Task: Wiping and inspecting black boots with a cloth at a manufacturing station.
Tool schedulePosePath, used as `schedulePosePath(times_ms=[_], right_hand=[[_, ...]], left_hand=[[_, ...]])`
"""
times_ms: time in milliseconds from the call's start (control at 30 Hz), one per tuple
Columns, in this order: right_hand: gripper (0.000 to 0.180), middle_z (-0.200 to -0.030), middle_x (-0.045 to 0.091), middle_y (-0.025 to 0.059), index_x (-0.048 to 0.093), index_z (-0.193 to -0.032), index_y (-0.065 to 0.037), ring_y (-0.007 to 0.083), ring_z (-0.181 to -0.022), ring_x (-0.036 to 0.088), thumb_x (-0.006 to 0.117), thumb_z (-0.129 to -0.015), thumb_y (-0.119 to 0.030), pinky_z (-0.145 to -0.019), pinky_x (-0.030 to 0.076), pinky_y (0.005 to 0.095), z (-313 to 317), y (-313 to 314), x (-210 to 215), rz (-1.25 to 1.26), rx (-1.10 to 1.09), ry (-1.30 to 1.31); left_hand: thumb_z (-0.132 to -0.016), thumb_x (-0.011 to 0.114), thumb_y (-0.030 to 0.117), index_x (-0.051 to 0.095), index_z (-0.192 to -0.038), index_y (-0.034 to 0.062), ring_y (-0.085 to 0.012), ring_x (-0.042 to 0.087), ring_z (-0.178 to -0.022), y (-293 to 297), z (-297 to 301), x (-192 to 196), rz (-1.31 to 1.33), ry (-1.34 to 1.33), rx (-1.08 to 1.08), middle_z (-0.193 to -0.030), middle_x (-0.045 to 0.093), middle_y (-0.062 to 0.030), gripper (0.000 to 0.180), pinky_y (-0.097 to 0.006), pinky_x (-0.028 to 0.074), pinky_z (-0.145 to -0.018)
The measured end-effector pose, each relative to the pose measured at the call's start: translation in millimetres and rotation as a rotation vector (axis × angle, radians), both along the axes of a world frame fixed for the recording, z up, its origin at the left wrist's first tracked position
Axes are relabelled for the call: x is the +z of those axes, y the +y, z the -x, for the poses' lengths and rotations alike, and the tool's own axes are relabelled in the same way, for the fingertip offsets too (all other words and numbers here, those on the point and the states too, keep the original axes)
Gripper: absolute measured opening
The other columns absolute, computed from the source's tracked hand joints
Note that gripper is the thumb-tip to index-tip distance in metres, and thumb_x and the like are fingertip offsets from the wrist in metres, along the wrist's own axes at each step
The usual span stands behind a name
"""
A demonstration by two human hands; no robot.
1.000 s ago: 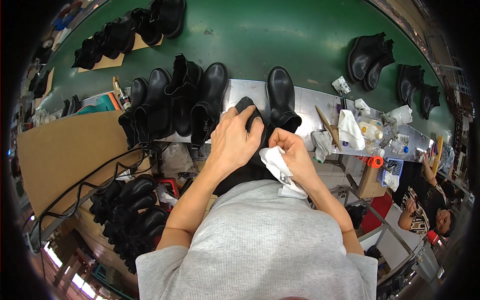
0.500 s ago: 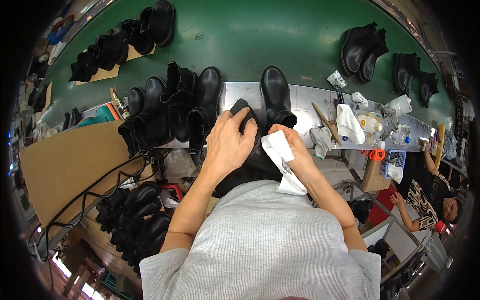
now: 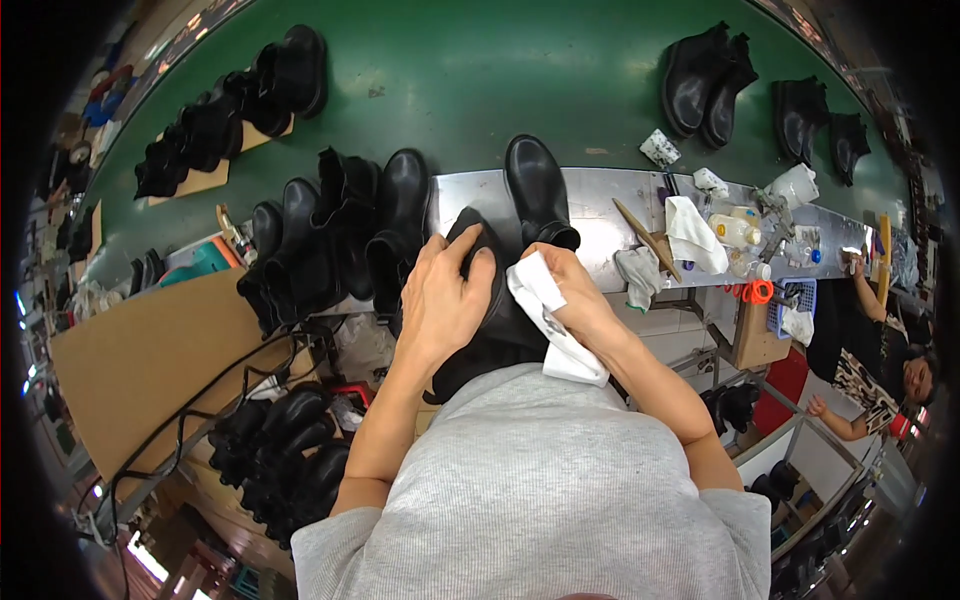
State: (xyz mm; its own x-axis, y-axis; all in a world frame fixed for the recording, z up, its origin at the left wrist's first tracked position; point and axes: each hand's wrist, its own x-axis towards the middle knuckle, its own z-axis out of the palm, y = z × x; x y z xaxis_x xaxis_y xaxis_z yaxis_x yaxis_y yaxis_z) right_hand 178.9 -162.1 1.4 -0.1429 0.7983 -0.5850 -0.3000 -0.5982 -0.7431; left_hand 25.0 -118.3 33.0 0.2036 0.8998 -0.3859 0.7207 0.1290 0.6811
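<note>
A black boot (image 3: pixel 493 306) is held close in front of me, toe end pointing away. My left hand (image 3: pixel 442 300) is closed around its left side, fingers over the toe end and thumb on the upper face. In my right hand (image 3: pixel 577 292) is a folded white cloth (image 3: pixel 538 285) with dark smudges, pinched at the boot's right side. The cloth's loose end hangs toward my shirt. Beyond my right hand a black boot (image 3: pixel 535 180) stands on the metal strip (image 3: pixel 600 200). Another boot (image 3: pixel 404 190) stands beyond my left hand. The held boot's lower part is partly hidden.
More black boots (image 3: pixel 300 225) line the bench at left. Several pairs stand on the green surface (image 3: pixel 470 70). To the right lie a wooden stick (image 3: pixel 645 238), a grey glove (image 3: pixel 638 275), a white cloth (image 3: pixel 692 235) and bottles (image 3: pixel 735 230). Another person (image 3: pixel 860 340) is at far right.
The bench scene has shifted slightly in view. My right hand and the cloth have moved a little left and nearer the boot. My left hand keeps its hold.
</note>
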Motion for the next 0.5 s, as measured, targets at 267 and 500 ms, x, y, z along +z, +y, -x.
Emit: schedulePosePath(times_ms=[267, 500], right_hand=[[0.012, -0.08, 0.06, 0.0161, 0.052, -0.096, 0.0, 0.0259, -0.077, 0.06, 0.052, -0.085, -0.005, -0.069, 0.046, 0.0374, -87, 23, -30, -0.438, -0.343, -0.849], [0.028, -0.114, 0.048, 0.0257, 0.053, -0.101, 0.003, 0.0379, -0.103, 0.052, 0.058, -0.076, -0.009, -0.085, 0.046, 0.0455, -166, 24, -86, -0.225, -0.147, -1.882]], left_hand=[[-0.088, 0.047, 0.026, 0.058, -0.119, -0.0001, -0.0303, 0.054, -0.078, -1, 3, -5, -0.022, -0.042, 0.023, -0.084, 0.052, -0.017, 0.042, -0.037, 0.042, -0.074], [-0.089, 0.046, 0.026, 0.058, -0.12, -0.0007, -0.0246, 0.051, -0.075, 0, 9, -8, -0.008, -0.071, 0.038, -0.08, 0.048, -0.0133, 0.043, -0.034, 0.041, -0.074]])
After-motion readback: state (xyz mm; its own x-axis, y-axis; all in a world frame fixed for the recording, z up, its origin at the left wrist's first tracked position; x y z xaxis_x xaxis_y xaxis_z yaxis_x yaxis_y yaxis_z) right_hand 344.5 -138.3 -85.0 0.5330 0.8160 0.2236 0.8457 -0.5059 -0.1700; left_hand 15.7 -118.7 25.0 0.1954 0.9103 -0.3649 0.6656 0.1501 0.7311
